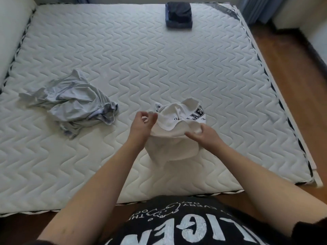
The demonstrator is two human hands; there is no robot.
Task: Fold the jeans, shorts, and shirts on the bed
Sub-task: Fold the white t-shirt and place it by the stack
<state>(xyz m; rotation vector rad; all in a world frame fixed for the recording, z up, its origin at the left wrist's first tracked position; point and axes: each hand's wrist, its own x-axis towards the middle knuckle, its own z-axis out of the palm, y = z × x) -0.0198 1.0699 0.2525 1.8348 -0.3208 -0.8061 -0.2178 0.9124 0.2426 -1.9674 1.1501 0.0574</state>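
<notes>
A white shirt with black lettering (178, 119) is bunched up above the near middle of the bed (159, 59). My left hand (143, 123) pinches its left edge with curled fingers. My right hand (201, 137) grips the cloth at its right side, thumb pointing left. The shirt's lower part hangs down to the mattress between my forearms. A crumpled light grey garment (74, 103) lies on the left of the bed. At the far edge sits a folded stack of dark blue clothes (178, 15).
The white quilted mattress fills most of the view. A pale headboard (10, 32) runs along the left. Wooden floor (292, 68) lies to the right, with curtains and a white wall at the far right corner.
</notes>
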